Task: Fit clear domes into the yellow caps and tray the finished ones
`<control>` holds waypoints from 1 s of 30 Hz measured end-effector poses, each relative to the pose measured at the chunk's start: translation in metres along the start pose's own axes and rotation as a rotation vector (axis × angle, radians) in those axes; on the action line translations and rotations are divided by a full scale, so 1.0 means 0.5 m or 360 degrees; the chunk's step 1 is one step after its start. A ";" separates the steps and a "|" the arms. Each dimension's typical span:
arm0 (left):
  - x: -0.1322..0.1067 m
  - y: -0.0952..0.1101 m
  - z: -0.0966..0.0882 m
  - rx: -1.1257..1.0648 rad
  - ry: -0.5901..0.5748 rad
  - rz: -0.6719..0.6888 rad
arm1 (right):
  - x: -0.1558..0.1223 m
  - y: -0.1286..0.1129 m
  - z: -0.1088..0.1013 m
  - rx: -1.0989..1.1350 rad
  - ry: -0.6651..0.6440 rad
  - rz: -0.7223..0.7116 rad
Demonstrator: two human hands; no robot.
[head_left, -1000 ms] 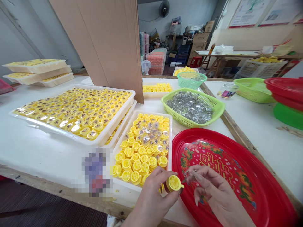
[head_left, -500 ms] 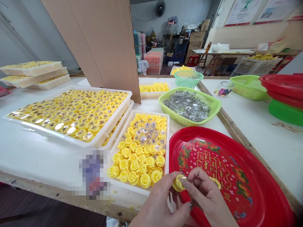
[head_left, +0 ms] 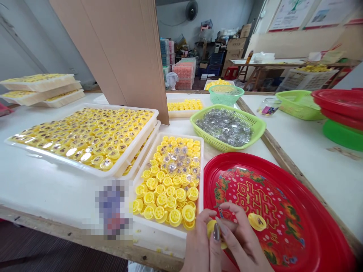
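A small yellow plastic cup (head_left: 210, 229) is pinched between both hands above the near left rim of a red tray (head_left: 217, 170). My left hand (head_left: 198, 241) grips it from the left, partly covering it. From the right, the thumb and fingers of my right hand (head_left: 244, 241) press against it. Just beyond my right fingers, another yellow cup (head_left: 257, 222) with a dark print on its clear top lies on the red tray. Left of the hands stands a white tray (head_left: 201, 162) of open yellow cups, with several clear printed discs (head_left: 177, 160) scattered on them.
A green basket (head_left: 256, 136) of clear discs sits behind the red tray. Stacked white trays (head_left: 121, 166) of covered yellow cups are on the left, beside an upright cardboard sheet (head_left: 127, 56). A wooden strip (head_left: 272, 147) crosses the table; a glass jar (head_left: 268, 107) lies beyond it.
Both hands have drawn closer together around the cup, and the cup has tilted and become more covered. The cup on the red tray, earlier partly behind my right hand, now shows fully.
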State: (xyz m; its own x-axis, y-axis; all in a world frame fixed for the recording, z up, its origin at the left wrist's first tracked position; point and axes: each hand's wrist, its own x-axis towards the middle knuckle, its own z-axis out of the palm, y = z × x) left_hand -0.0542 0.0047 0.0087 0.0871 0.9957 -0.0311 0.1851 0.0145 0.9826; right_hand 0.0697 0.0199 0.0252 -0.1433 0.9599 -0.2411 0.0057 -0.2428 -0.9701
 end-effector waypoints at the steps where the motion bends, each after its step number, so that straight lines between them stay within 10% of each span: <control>1: -0.002 -0.005 0.002 0.0063 -0.0017 -0.0017 | -0.002 0.009 -0.006 -0.0023 -0.0037 0.0020; 7: 0.006 -0.012 -0.005 0.0472 -0.0159 0.0103 | 0.015 0.029 -0.078 -0.0502 -0.0047 -0.0048; 15: 0.035 0.003 -0.141 0.1320 -0.0013 0.0369 | 0.102 0.068 -0.202 -0.2207 -0.0084 -0.0588; 22: 0.060 -0.002 -0.142 0.1409 -0.0081 0.0117 | 0.203 -0.039 -0.085 -0.2170 -0.0055 -0.1546; 30: 0.073 -0.003 -0.132 0.1440 -0.0048 0.0083 | 0.263 -0.049 0.008 -0.2063 -0.0209 -0.1578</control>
State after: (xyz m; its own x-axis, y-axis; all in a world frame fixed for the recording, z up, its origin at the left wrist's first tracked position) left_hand -0.1157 0.0473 0.0182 0.1403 0.9901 -0.0082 0.8776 -0.1205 0.4639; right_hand 0.0469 0.1514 0.0172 -0.6744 0.6252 0.3928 0.6339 0.7630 -0.1261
